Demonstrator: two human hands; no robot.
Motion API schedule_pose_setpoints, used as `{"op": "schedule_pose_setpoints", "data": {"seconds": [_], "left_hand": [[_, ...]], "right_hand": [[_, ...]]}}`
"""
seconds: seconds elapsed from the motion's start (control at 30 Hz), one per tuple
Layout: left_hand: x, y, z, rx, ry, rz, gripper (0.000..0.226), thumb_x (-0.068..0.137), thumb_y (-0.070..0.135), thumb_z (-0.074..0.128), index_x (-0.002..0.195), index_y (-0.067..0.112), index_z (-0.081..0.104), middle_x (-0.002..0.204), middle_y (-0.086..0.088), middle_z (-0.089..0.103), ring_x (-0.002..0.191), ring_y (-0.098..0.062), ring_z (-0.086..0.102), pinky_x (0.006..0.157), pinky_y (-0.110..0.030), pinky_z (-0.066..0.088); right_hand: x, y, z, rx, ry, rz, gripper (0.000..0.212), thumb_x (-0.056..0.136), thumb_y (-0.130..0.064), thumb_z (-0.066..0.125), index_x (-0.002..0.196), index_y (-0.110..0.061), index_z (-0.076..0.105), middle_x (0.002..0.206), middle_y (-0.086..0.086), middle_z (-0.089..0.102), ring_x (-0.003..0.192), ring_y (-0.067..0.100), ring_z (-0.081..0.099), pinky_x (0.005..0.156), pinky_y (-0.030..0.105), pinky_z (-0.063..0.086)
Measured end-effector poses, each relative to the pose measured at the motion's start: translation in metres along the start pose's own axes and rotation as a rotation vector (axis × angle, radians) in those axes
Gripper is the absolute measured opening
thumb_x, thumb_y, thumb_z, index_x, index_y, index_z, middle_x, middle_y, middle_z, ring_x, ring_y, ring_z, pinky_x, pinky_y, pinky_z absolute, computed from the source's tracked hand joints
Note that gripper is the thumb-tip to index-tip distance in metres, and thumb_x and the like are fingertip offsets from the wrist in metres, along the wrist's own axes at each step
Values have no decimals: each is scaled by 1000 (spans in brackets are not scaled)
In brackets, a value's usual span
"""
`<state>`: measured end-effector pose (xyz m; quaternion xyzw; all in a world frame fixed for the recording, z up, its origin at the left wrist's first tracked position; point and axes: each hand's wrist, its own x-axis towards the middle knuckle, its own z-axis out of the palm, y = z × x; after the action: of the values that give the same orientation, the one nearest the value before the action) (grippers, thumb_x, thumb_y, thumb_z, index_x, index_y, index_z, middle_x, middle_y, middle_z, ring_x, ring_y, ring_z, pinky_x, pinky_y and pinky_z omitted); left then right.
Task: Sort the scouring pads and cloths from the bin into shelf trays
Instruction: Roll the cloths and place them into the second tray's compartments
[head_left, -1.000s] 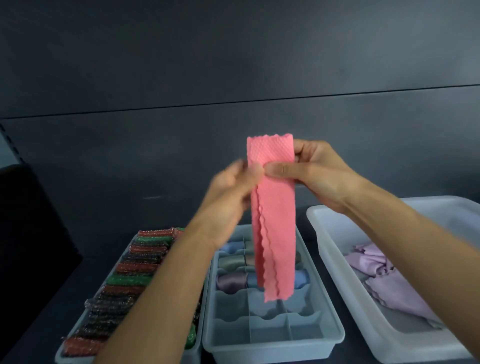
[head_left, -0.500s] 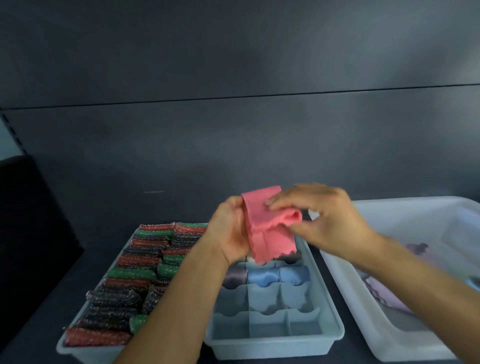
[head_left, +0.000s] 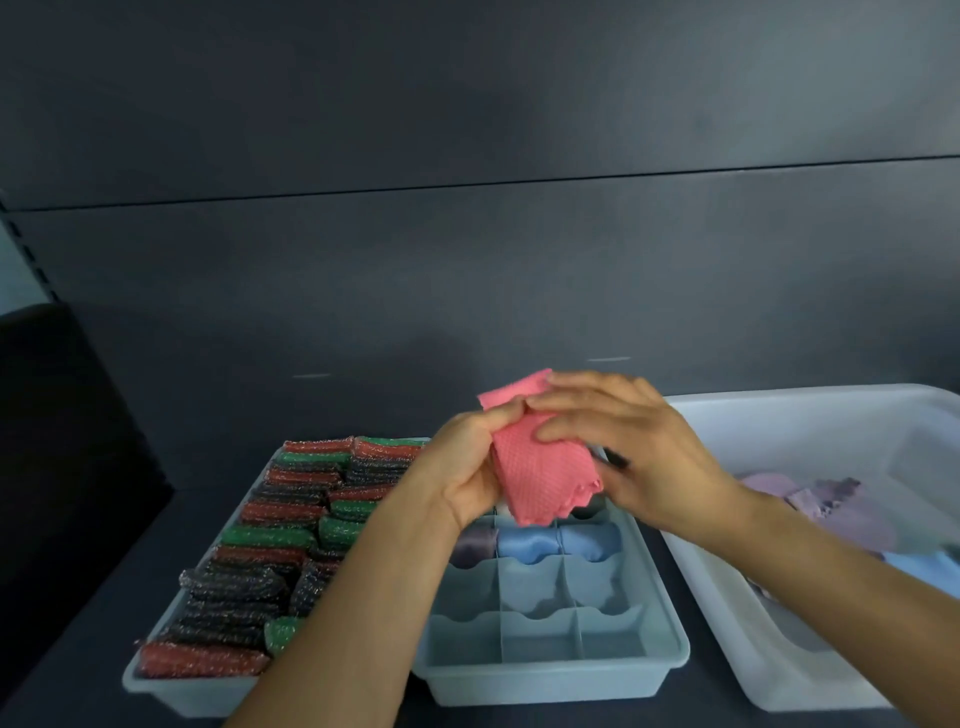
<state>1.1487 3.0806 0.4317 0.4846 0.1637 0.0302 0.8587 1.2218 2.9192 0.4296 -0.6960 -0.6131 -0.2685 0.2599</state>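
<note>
Right now the person is folding a pink cloth (head_left: 540, 475) into a compact bundle, holding it in the air above the far half of the divided tray (head_left: 550, 680). That tray is sitting in the middle, between the scouring-pad tray (head_left: 171, 688) on the left and the white bin (head_left: 779, 402) on the right. The left hand (head_left: 467, 473) is gripping the cloth's left edge, with its fingers curling round behind and its thumb pressing at the top. The right hand (head_left: 628, 441) is blurring with motion. It is lying across the upper fold with its thumb on the front face, and it appears to be pinching that fold rather than merely resting on it.

To do this step well, the left hand should be acting as the anchor and holding the layers stacked, while the right is turning the fold over and tightening it. The scalloped lower edge is hanging loose and fanning out. It is probably asking to be tucked in before the cloth goes down, or the bundle is likely to spring open. Judging by the blue rolled cloths (head_left: 527, 540) filling cells in the tray, the bundle should be coming out narrow enough for a single cell. The two near rows are showing free cells just this side of those rolls. More lilac cloths (head_left: 836, 512) are lying in the bin.
</note>
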Motion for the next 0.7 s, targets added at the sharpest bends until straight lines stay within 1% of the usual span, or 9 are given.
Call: {"op": "schedule_pose_setpoints", "data": {"seconds": [0.1,0.17,0.23,0.33,0.4,0.47,0.53,0.6,0.7], "left_hand": [[1,-4,-2,83,-5,57,50,98,50,42,120,11,64,117,-10,69,106,-23,65,99,-45,47],[1,-7,-5,100,-75,34,80,87,74,30,129,13,61,123,-11,68,118,-27,62,107,-49,42],[-2,-9,-8,135,-149,54,90,76,81,37,130,12,61,125,-14,67,120,-29,61,105,-50,43],[-7,-13,-8,230,-72,203,47,82,45,67,115,12,68,108,-9,73,101,-24,69,82,-40,57],[-8,-12,-9,210,-8,302,21,86,16,69,106,9,69,95,-6,73,85,-19,69,67,-31,57],[-8,-12,-10,190,-14,392,14,85,2,66,96,10,69,89,-5,70,77,-14,67,61,-26,55],[-12,-10,-10,197,-30,428,16,85,-2,62,85,13,67,83,-2,69,72,-11,64,58,-23,52],[-15,-8,-10,189,-43,405,17,91,2,56,87,16,65,85,-2,70,71,-11,63,58,-26,52],[-19,-7,-14,123,-47,227,26,99,34,46,108,17,63,96,-6,67,77,-16,63,62,-31,54]], "right_hand": [[12,-11,-2,546,126,420,18,90,-6,59,93,-22,68,82,-26,66,79,-7,59,74,14,42],[17,-4,-1,831,118,682,7,92,-5,60,87,-3,65,66,-8,61,59,8,52,60,20,40],[16,1,-1,864,81,822,18,93,-10,60,88,7,61,67,11,52,58,18,44,53,26,35],[14,1,4,910,79,880,18,94,-13,60,94,5,63,73,18,55,60,20,49,52,28,39],[12,-2,5,994,105,875,15,91,-15,63,101,-3,66,83,32,59,71,28,51,61,38,42],[11,-4,6,1106,133,841,17,88,-11,64,104,-12,70,100,35,63,82,33,55,73,48,43],[11,-7,7,1169,155,816,20,85,-4,62,96,-16,74,100,22,69,89,31,59,80,44,45],[12,-10,7,1105,165,772,32,86,5,57,80,-19,76,89,11,71,84,26,60,75,36,44],[12,-11,11,871,144,670,54,87,19,45,69,-23,74,74,-2,72,70,14,61,66,26,46]]}}
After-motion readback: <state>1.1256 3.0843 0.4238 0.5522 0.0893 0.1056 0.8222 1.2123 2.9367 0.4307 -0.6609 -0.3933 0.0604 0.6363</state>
